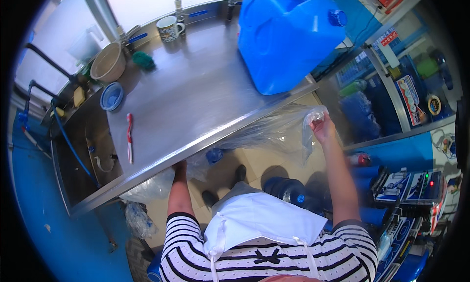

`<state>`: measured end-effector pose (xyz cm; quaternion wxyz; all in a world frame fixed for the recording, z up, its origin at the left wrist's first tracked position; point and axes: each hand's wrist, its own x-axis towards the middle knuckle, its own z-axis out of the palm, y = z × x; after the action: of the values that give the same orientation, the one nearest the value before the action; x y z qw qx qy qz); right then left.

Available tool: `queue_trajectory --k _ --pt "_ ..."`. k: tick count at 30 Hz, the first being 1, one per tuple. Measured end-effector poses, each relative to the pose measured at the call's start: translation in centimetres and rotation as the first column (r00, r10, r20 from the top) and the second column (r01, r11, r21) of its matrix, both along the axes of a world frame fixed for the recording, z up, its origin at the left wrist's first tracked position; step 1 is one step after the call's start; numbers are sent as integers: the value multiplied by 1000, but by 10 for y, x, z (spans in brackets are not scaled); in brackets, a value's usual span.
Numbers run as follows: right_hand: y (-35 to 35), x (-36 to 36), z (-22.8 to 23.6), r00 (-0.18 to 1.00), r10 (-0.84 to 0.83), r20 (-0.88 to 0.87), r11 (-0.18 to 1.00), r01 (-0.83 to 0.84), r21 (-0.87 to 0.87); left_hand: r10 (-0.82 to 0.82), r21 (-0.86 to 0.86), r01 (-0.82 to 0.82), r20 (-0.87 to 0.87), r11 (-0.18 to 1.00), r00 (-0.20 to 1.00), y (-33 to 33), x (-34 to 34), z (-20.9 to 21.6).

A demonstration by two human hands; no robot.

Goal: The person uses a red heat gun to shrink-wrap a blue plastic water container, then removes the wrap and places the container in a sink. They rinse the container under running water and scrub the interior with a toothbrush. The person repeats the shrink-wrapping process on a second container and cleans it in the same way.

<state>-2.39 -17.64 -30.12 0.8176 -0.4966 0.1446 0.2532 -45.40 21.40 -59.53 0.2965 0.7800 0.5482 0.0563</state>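
Note:
A clear plastic sheet or bag [274, 124] stretches below the front edge of the steel counter [191, 93]. My right hand [320, 127], raised past the counter's right corner, is closed on the bunched end of this plastic. My left hand [180, 166] reaches under the counter's front edge, beside more clear plastic; its fingers are hidden by the edge. A big blue jerrycan [289, 42] with a screw cap stands on the counter's right end, above the plastic.
On the counter are a red-and-white toothbrush [129, 137], blue bowl [112, 96], beige basin [108, 63], green scrubber [143, 61] and patterned mug [169, 29]. A sink [88, 140] lies left. Water jugs [286, 191] stand on the floor at right, near a glass-fronted cabinet [391, 81].

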Motion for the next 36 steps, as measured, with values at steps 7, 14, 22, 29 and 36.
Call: queue_trajectory --k 7,14,22,29,36 --pt "-17 -32 63 973 221 62 969 -226 103 92 185 42 -653 982 752 -72 63 78" --pt "29 -116 101 938 346 -9 928 -341 147 -372 -480 782 695 397 615 -188 153 260" --pt "78 -89 271 12 721 692 665 267 -697 -332 -297 801 793 520 510 -87 163 377" --pt "273 70 363 230 943 239 56 598 -799 -47 -380 508 764 773 644 -22 135 415" --pt "254 136 371 -395 895 206 407 535 -741 246 -327 179 898 928 364 43 132 373"
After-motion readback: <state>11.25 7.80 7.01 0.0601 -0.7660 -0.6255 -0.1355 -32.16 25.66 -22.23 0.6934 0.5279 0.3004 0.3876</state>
